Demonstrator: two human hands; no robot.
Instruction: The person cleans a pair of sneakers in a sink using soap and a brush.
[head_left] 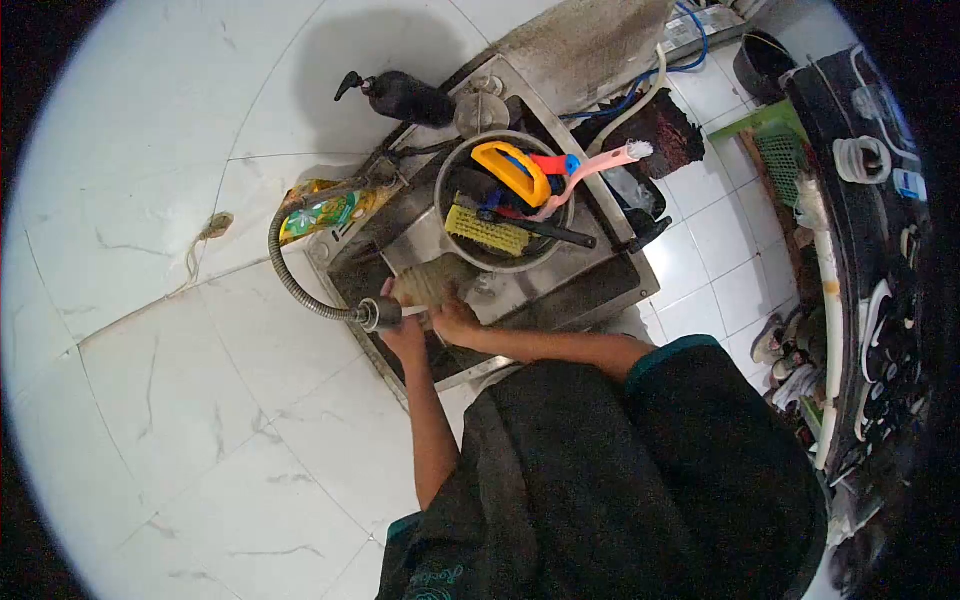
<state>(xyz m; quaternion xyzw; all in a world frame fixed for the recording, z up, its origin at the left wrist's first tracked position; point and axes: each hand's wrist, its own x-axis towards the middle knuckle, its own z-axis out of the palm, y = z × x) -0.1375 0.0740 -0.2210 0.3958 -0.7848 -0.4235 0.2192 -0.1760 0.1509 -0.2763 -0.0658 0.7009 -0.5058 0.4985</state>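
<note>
A flat, greenish-brown cloth or scrub pad [430, 283] is held over the steel sink [590, 290] by both hands. My left hand [403, 335] grips its lower left side, just under the nozzle of the flexible metal faucet hose [290, 275]. A thin stream of water runs from the nozzle toward my right hand [455, 322], which holds the pad's lower right edge.
A steel pot [470, 160] in the sink holds a yellow brush, an orange-handled tool and a pink long-handled brush. A black pump bottle [405, 97] and a yellow-green pouch [330, 210] lie by the sink. Shoes and a dark rack stand at right on white tiles.
</note>
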